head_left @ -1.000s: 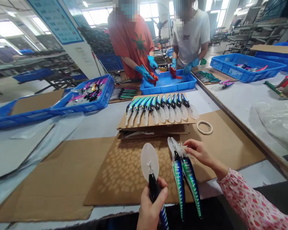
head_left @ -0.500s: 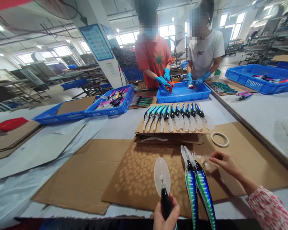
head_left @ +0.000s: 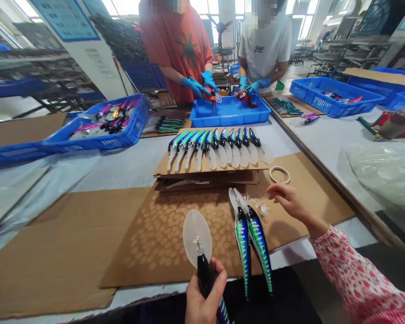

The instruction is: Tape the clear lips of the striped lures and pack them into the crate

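Observation:
My left hand [head_left: 204,299] is wrapped round a dark blue fishing lure [head_left: 207,279], whose clear oval lip [head_left: 197,236] points up and away from me. Two green and blue striped lures [head_left: 251,240] lie side by side on the spotted cardboard [head_left: 162,234] just right of it. My right hand [head_left: 288,201], in a pink flowered sleeve, hovers beside their lips with fingers curled over a small heap of clear scraps [head_left: 261,209]. Whether it pinches one of the scraps I cannot make out.
A row of several finished lures [head_left: 216,146] lies on stacked cardboard ahead, with a tape ring [head_left: 279,174] to its right. Two people in blue gloves work over a blue tray [head_left: 229,112]. Blue crates [head_left: 104,128] with lures stand left and right [head_left: 330,94].
The view tilted down and shifted. My right hand moved a little left toward the lure lips and the clear scraps. My left hand keeps hold of the dark lure.

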{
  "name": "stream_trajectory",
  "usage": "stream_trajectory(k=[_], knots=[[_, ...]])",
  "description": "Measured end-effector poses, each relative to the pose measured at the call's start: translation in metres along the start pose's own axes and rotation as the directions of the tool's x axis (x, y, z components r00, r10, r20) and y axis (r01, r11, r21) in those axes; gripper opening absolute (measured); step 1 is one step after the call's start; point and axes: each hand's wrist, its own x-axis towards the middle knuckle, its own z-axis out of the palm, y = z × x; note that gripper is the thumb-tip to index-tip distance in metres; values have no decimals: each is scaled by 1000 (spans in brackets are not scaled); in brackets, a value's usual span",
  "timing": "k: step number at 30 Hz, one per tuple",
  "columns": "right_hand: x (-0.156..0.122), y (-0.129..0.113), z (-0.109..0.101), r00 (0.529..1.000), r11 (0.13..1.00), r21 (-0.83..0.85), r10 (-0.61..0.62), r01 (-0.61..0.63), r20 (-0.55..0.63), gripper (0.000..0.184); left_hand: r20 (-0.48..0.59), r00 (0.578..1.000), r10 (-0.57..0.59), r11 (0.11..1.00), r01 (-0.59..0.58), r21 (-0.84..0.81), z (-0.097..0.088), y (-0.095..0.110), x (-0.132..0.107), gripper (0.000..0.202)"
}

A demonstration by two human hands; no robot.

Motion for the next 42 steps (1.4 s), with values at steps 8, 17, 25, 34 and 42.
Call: stream_trajectory(k=[8, 17, 25, 34, 42], knots=[[-41, -78, 62, 919, 982, 160, -153, 100, 363, 10, 174, 978, 113, 981, -138, 138, 17, 11, 0, 46], [-83, -84, 93, 900, 956, 285, -181, 66, 397, 42, -45, 995, 85, 996, -85, 12, -4, -25, -5, 51], [-70, -101, 106, 967, 951, 211, -244, 225, 71, 22, -28, 988, 153, 975, -146, 169, -6, -22, -14, 42], [-61, -124, 113, 908, 914, 36, -405, 403, 108, 25, 39, 954, 297, 899, -293, 325, -6, -21, -17, 54], [-65, -127, 115, 893, 910, 50, -415, 413, 176, 26, 53, 930, 365, 841, -353, 409, -9, -23, -18, 45]])
